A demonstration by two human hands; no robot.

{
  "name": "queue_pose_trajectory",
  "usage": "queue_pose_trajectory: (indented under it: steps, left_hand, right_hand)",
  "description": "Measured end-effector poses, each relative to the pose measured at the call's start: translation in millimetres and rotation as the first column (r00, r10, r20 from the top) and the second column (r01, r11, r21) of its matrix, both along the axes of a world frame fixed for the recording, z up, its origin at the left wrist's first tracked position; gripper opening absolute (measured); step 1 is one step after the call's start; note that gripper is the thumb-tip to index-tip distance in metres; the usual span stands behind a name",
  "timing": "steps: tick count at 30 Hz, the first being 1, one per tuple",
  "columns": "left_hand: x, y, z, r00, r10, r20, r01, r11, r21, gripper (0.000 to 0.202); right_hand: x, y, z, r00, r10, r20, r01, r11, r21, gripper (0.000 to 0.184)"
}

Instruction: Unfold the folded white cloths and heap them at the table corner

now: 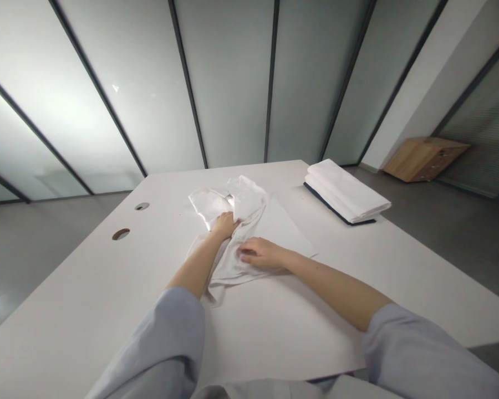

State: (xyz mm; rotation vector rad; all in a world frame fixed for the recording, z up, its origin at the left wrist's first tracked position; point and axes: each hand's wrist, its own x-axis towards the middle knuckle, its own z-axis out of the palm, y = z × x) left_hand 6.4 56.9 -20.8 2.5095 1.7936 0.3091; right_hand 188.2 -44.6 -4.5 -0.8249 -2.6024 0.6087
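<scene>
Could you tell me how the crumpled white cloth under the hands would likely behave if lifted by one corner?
The white cloth lies in soft folds and creases, so it would probably drape limply. It looks thin, so likely light. Its sheen near the left hand suggests it may slide easily on the table.

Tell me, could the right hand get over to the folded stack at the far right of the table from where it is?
Probably yes. The right hand rests flat on the white garment, and only bare table lies between it and the folded stack. It holds nothing, though reaching would take a stretch.
</scene>
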Motion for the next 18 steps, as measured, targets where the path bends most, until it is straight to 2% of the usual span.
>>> queue_pose_trajectory:
  steps: [2,4,6,9,12,14,16,18]
  left_hand:
    - [-6.7,-1.5,-3.2,1.0,0.017,0.014,-0.017,0.999,0.032,0.036]
    - [-13.9,-1.8,-4.3,1.0,0.018,0.008,-0.019,0.999,0.042,0.035]
    - [-22.8,-0.7,-2.6,1.0,0.012,0.003,-0.012,1.0,0.029,0.031]
    - [-43.9,4.3,11.3,0.993,0.091,0.073,-0.096,0.993,0.068,0.026]
    - [-76.2,10.2,44.5,0.957,0.205,0.206,-0.245,0.951,0.188,0.022]
    - [-101.5,9.7,75.9,0.908,0.268,0.322,-0.364,0.885,0.29,0.019]
    - [-126.5,2.8,109.8,0.855,0.278,0.438,-0.456,0.804,0.382,0.018]
    - [-148.9,-10.1,141.3,0.829,0.239,0.505,-0.494,0.736,0.463,0.02]
  right_hand:
    - [15.0,17.2,-6.3,0.98,-0.179,-0.088,0.177,0.984,-0.038,0.029]
    - [31.7,35.7,-13.5,0.903,-0.372,-0.215,0.356,0.928,-0.112,0.026]
    - [46.7,52.8,-19.9,0.756,-0.548,-0.358,0.491,0.836,-0.243,0.026]
    - [61.4,70.2,-25.3,0.51,-0.696,-0.505,0.565,0.714,-0.414,0.024]
    - [66.3,76.2,-27.1,0.373,-0.741,-0.558,0.575,0.657,-0.488,0.021]
    - [66.0,76.4,-28.3,0.325,-0.762,-0.56,0.58,0.629,-0.518,0.02]
    - [64.4,75.7,-30.3,0.312,-0.769,-0.559,0.579,0.62,-0.53,0.021]
    - [62.7,75.1,-32.8,0.332,-0.761,-0.557,0.573,0.632,-0.522,0.021]
